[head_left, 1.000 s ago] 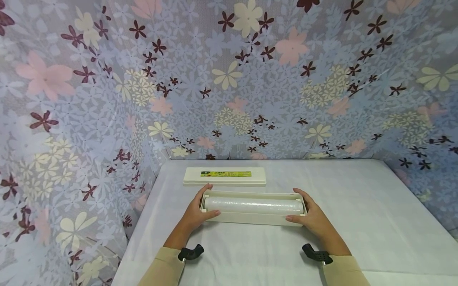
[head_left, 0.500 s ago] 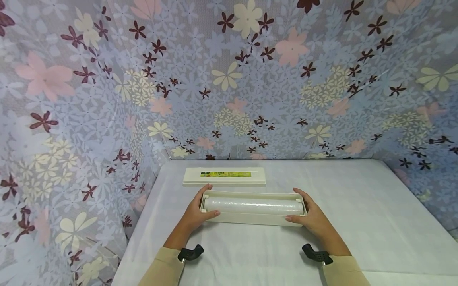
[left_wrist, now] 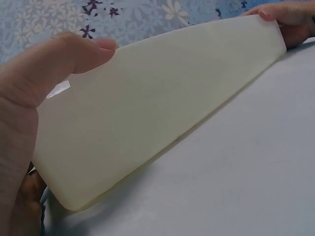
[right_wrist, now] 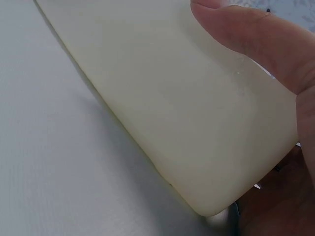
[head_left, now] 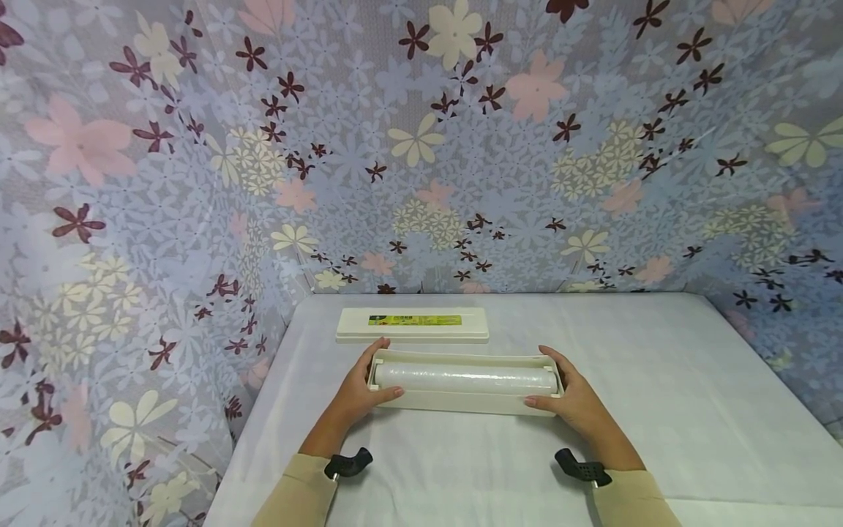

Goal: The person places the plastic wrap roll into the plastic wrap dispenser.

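In the head view a long cream plastic-wrap dispenser box [head_left: 461,403] lies across the table, its top uncovered. Inside it sits a roll of clear plastic wrap [head_left: 466,378]. My left hand [head_left: 361,391] grips the box's left end, thumb along the front wall and fingers round the end. At the opposite end my right hand [head_left: 571,395] grips in the same way. Both wrist views show the smooth front wall, with a thumb lying over its upper edge. Some fingers are hidden behind the box ends. Just behind the box lies its cream lid [head_left: 413,333], bearing a yellow-green label.
A white cloth covers the table [head_left: 658,410]. Flower-patterned fabric [head_left: 421,183] hangs along the back and sides of the table. Each sleeve cuff carries a black wrist-worn device [head_left: 349,464].
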